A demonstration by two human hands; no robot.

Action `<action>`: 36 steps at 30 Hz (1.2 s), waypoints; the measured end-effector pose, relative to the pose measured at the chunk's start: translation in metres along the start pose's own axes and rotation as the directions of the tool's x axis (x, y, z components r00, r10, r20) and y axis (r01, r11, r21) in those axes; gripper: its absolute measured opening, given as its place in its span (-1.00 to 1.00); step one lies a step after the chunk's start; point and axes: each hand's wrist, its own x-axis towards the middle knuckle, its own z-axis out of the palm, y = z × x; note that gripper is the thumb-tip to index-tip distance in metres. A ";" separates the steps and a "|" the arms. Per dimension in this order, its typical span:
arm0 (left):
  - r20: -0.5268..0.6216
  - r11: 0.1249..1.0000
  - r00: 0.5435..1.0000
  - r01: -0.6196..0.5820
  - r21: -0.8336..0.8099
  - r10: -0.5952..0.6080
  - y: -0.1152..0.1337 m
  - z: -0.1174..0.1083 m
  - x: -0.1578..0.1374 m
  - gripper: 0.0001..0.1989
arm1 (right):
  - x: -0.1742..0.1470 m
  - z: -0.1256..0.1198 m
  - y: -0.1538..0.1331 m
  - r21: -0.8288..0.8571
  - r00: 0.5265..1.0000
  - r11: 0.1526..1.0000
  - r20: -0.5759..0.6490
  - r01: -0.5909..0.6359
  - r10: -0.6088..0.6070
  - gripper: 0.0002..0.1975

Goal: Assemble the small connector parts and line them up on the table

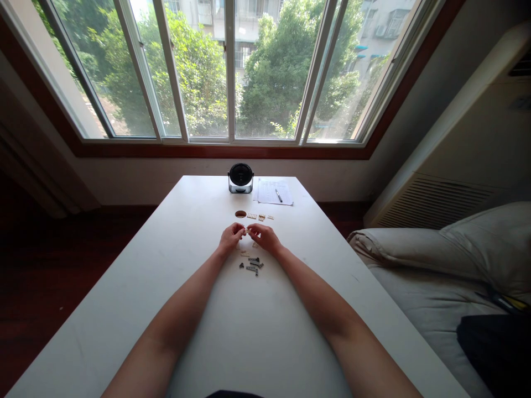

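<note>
My left hand (231,237) and my right hand (266,237) meet over the middle of the white table (199,221), fingertips pinched together. Between them is a small light-coloured piece (248,231), mostly covered by the fingers and too small to make out clearly. Just below the hands lie a few loose beige pieces (245,254). Nearer to me is a loose cluster of dark grey toy building pieces (253,264). Beyond my fingers, beige studded pieces (251,216) sit in a short row.
A brown oval spot (240,214), perhaps a hole, lies left of the beige row. Farther back stand a small black fan (240,176) and written paper (267,190) with a pen (279,195) on it. A padded sofa (415,265) flanks the table's right side.
</note>
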 end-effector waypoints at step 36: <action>0.020 1.000 1.000 0.006 0.029 -0.007 -0.005 -0.001 0.002 -0.75 | 0.000 0.001 0.000 -0.014 1.000 1.000 -0.009 -0.023 0.023 -0.83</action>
